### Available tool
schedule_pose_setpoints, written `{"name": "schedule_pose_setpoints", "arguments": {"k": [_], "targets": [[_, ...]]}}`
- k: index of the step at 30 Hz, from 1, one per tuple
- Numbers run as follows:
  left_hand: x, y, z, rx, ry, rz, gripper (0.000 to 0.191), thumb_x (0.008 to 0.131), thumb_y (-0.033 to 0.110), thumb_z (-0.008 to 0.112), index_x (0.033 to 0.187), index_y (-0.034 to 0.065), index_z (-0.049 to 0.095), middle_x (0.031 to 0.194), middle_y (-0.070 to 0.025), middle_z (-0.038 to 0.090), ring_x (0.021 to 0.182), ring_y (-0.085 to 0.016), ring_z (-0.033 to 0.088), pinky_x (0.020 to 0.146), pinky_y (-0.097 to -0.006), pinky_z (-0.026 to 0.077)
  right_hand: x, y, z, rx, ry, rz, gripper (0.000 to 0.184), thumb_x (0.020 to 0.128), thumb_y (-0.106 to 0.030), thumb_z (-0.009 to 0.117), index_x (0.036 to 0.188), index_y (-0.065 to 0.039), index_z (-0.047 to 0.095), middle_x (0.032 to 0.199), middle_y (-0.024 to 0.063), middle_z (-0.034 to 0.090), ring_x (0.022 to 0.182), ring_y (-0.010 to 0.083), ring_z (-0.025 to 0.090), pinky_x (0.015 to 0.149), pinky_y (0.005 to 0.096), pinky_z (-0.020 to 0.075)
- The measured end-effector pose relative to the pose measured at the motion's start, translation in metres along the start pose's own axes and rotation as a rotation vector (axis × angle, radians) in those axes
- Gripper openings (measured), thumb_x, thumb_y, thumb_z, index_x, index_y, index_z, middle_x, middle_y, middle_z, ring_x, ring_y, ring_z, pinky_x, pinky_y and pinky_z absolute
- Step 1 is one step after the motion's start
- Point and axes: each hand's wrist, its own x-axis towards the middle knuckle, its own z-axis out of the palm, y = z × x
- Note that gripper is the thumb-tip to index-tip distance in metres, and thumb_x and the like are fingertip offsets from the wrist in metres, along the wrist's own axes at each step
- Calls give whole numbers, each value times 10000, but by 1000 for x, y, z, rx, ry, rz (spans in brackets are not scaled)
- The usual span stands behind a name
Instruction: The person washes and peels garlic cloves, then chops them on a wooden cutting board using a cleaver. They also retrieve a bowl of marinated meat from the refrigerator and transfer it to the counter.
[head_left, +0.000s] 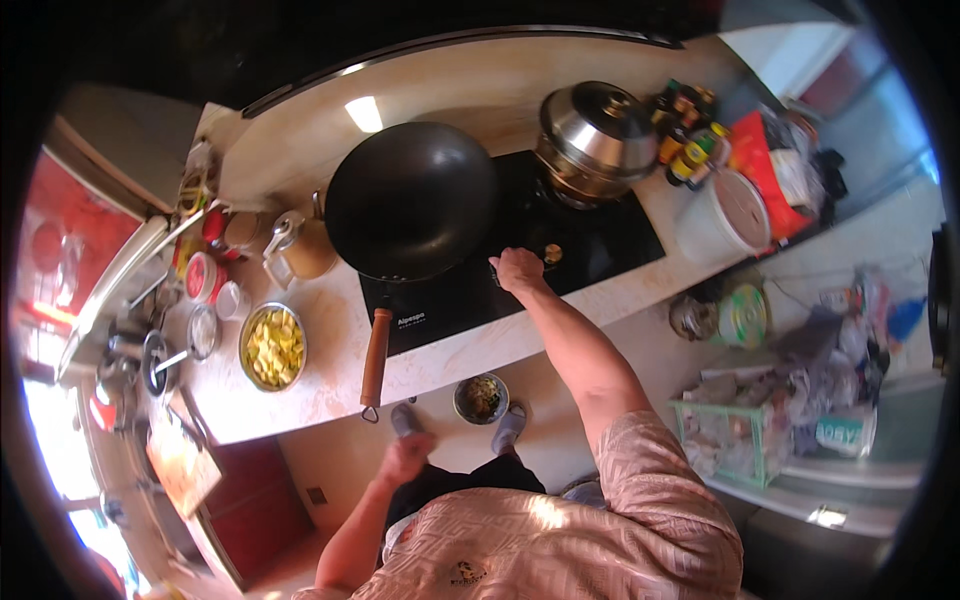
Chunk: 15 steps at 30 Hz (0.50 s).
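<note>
My right hand (519, 268) reaches over the front of a black glass gas cooktop (607, 247), its fingers closed around a control knob that they mostly hide. Just right of it is a brass-coloured knob (553, 253). A large black wok (412, 202) sits on the left burner, its wooden handle (376, 356) jutting past the counter's front edge. Its inside looks bare. A lidded steel pot (598, 142) stands on the right burner. My left hand (409, 456), slightly blurred, hangs below the counter edge with curled fingers and nothing visible in it.
On the counter's left are a metal bowl of cut yellow-green vegetables (274, 349), a jug (300, 244) and several small containers. Sauce bottles (694, 154) and a white bucket (724, 214) stand at the right. A bowl of scraps (481, 398) lies on the floor between my feet.
</note>
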Motion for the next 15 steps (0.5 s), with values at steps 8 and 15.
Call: {"name": "schedule_pose_setpoints", "arguments": {"k": [8, 15], "targets": [[42, 130, -87, -1146, 110, -175, 788, 956, 689, 259, 1399, 58, 420, 1226, -190, 601, 955, -328, 662, 811, -432, 555, 13, 11, 4, -35, -206, -82, 320, 962, -312, 555, 1029, -38, 706, 1075, 182, 689, 1063, 347, 640, 890, 435, 524], [83, 179, -68, -891, -51, -297, 295, 959, 305, 610, 1132, 74, 549, 715, -32, 571, 445, -113, 532, 348, -226, 371, 9, 5, -16, -232, -313, -313, 312, 969, -260, 535, 1128, -6, 622, 1153, 209, 627, 1092, 385, 604, 922, 459, 501]]}}
